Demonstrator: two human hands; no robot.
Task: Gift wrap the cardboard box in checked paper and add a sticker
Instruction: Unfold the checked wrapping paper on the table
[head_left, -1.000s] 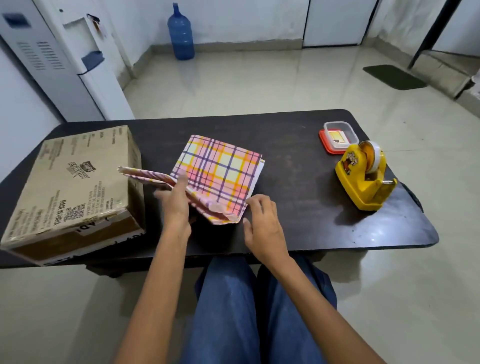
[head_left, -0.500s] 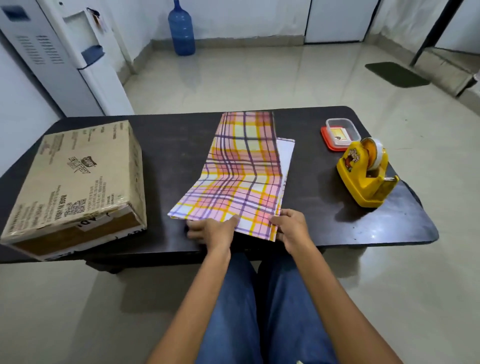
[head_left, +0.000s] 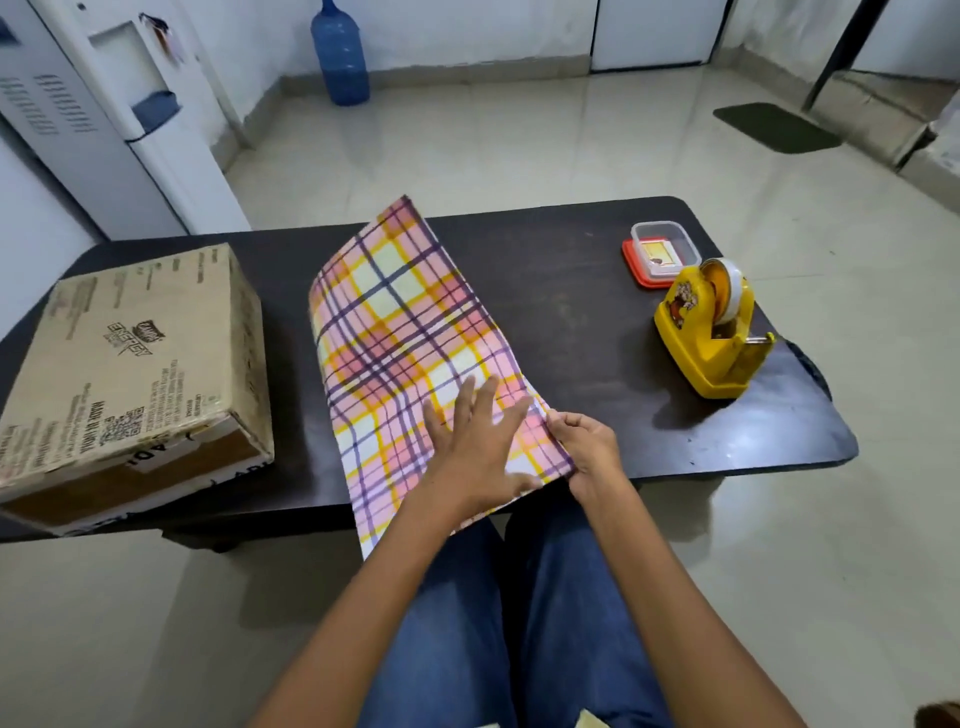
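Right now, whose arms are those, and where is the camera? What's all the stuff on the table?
There is no machine here: those are a person's two arms. Every picture comes from one camera worn on the head, looking down. On the dark table stand a box on the left, a yellow tape holder and a small tub on the right. In the middle lies checked paper, its near end hanging past the table's edge. The left hand presses flat on it; the right hand pinches its edge. The box is not wrapped yet.

cardboard box (head_left: 130, 364) clipped left, print (head_left: 174, 387) blurred
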